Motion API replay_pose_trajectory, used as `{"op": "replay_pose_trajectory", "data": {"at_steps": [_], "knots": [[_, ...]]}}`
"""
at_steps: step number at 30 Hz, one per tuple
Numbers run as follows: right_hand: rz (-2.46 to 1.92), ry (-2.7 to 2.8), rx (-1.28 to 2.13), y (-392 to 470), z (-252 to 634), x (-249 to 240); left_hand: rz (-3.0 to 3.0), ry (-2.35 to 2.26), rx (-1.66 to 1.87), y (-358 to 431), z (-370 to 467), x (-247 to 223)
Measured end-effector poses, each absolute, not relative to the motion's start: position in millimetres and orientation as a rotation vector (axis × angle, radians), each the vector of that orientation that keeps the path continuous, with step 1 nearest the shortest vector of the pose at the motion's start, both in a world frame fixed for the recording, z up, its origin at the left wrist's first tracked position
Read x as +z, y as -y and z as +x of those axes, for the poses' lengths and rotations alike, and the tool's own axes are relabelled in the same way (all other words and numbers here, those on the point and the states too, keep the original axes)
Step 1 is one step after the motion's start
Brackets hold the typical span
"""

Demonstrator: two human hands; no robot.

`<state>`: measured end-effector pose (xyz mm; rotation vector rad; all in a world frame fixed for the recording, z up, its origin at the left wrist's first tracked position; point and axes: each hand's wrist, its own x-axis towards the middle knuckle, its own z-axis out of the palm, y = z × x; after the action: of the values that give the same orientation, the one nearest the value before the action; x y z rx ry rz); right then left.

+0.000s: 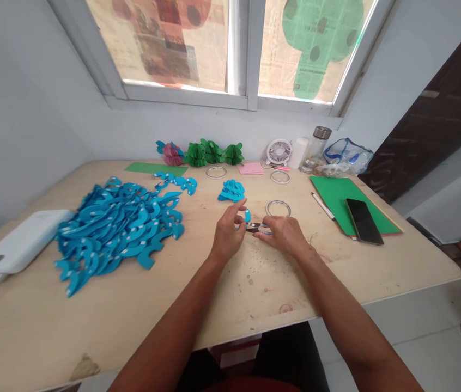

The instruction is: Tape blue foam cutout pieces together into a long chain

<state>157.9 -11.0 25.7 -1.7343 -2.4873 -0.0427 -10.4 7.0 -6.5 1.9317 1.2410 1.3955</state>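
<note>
My left hand point(229, 231) is closed at the fingertips on a small curved blue paper piece point(248, 215) with a white patch. In my right hand point(284, 234) is a pair of pliers point(254, 227) with dark metal jaws and pale blue handles, pointing left toward the left fingertips. Its exact contact with the paper is partly hidden. Just beyond the hands sits a small stack of blue paper pieces point(231, 191). A metal ring point(278, 208) lies beyond my right hand. To the left spreads a large heap of blue paper pieces point(118, 220) with white patches.
A white power bank point(22, 239) lies at far left. Green and pink paper ornaments point(213, 152), a small fan point(278, 152) and a glass bottle point(316, 149) stand along the wall. On the right are green sheets point(349, 198), a phone point(364, 220) and a pen point(322, 206).
</note>
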Motion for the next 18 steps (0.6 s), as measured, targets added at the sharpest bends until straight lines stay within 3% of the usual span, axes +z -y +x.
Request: {"op": "replay_pose_trajectory", "data": {"at_steps": [5,18], "knots": [[-1.739,2.451,-0.050,9.4,161.5,25.2,1.821,-1.219,1.431,-9.4,-15.2,-3.2],[-1.781,2.515,-0.109,12.2,152.9,26.1,2.326,-1.328,1.212,0.3,1.3,-13.7]]}}
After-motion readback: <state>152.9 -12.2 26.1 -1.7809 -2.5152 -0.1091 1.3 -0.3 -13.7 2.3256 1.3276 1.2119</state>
